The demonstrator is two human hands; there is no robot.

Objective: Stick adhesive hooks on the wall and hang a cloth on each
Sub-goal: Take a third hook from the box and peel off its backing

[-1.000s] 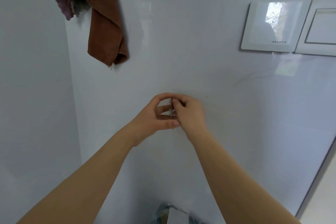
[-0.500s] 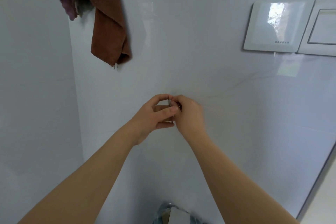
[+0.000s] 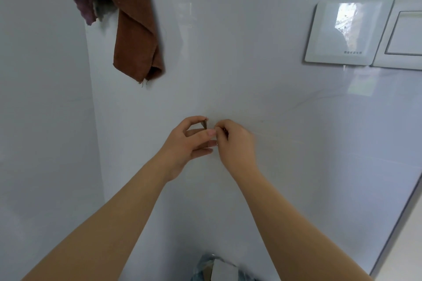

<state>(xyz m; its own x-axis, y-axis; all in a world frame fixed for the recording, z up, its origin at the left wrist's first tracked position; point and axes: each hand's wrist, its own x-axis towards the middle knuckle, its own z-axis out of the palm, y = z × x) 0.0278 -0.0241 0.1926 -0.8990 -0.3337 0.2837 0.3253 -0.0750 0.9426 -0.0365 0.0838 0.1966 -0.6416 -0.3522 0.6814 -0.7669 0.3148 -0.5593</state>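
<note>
Both my hands are raised in front of the glossy white wall (image 3: 285, 155). My left hand (image 3: 187, 143) pinches a small thin brownish piece (image 3: 204, 124), which looks like a backing film, between thumb and forefinger. My right hand (image 3: 237, 141) has its fingers curled round a small adhesive hook (image 3: 224, 130), which is almost wholly hidden. The hands are a little apart. A brown cloth (image 3: 137, 29) hangs on the wall at the upper left. Beside it, in the corner, hangs a grey and purple cloth (image 3: 89, 4).
Two white switch plates (image 3: 342, 32) are mounted on the wall at the upper right. A side wall (image 3: 41, 121) meets this wall at the left. A crumpled clear bag with a white item (image 3: 217, 269) lies below, at the bottom edge. A door frame edge (image 3: 399, 223) runs down the lower right.
My hands were pressed together round the hook. Now they have drawn slightly apart, and my left hand holds the thin brownish piece apart from what my right hand holds.
</note>
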